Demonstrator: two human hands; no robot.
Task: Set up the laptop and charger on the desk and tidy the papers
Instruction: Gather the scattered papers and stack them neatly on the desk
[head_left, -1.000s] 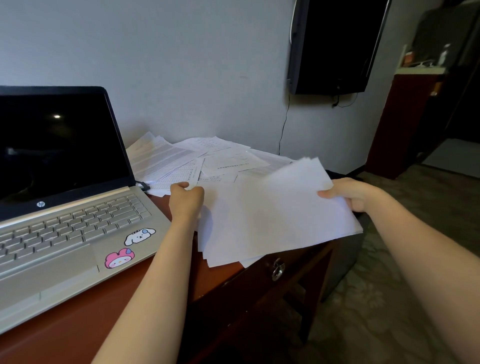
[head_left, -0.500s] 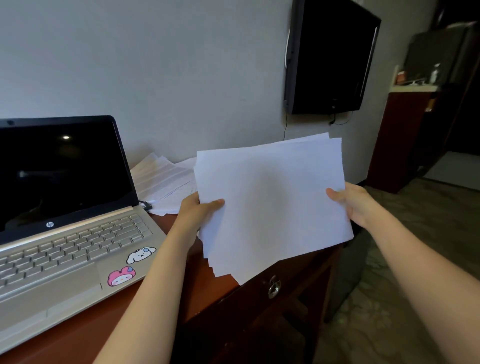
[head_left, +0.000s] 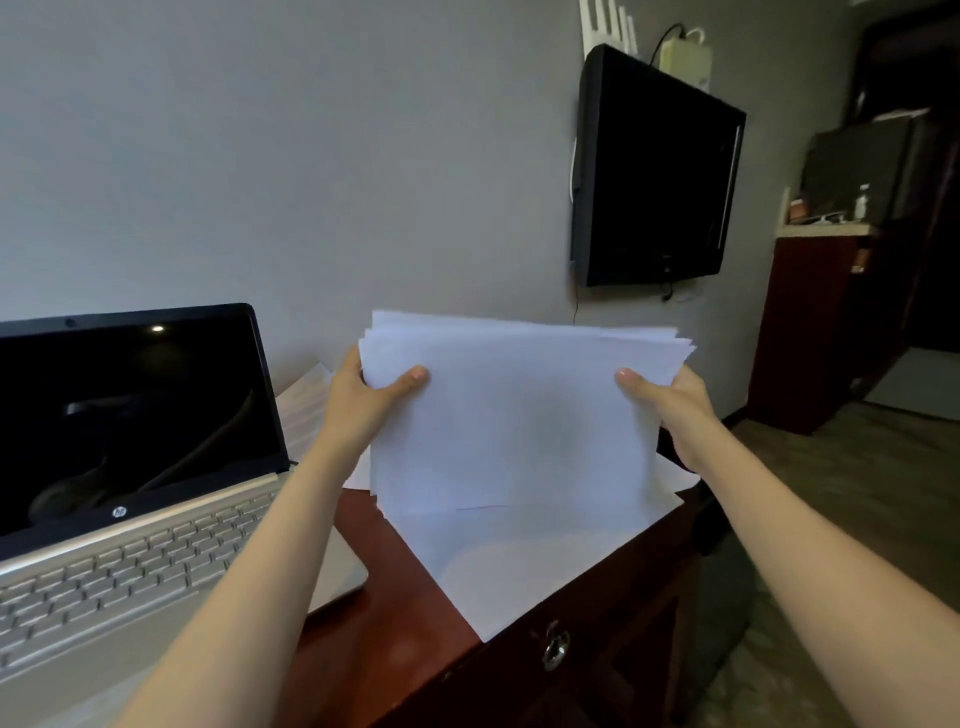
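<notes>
Both hands hold a stack of papers upright above the right part of the counter. The left hand grips the stack's upper left edge, thumb pressed on the near face and fingers hidden behind the sheets. The right hand grips the upper right edge the same way, thumb on the near face. The sheets are white and blank on the near side, and their top and side edges are fanned slightly, not flush. Under the stack, loose sheets lie flat on the counter and reach its right front corner. I cannot tell whether the stack's lower edge touches them.

A laptop sits open on the left part of the counter, with its screen dark and its silver keyboard facing the person. The left forearm passes over its near right corner. More papers lie at the far side by the wall, between the laptop screen and the left hand.

A key hangs in the lock of the drawer front below the counter's edge. On the wall to the far right hangs a dark television with a white box on top. Further right stands a dark red cabinet.
</notes>
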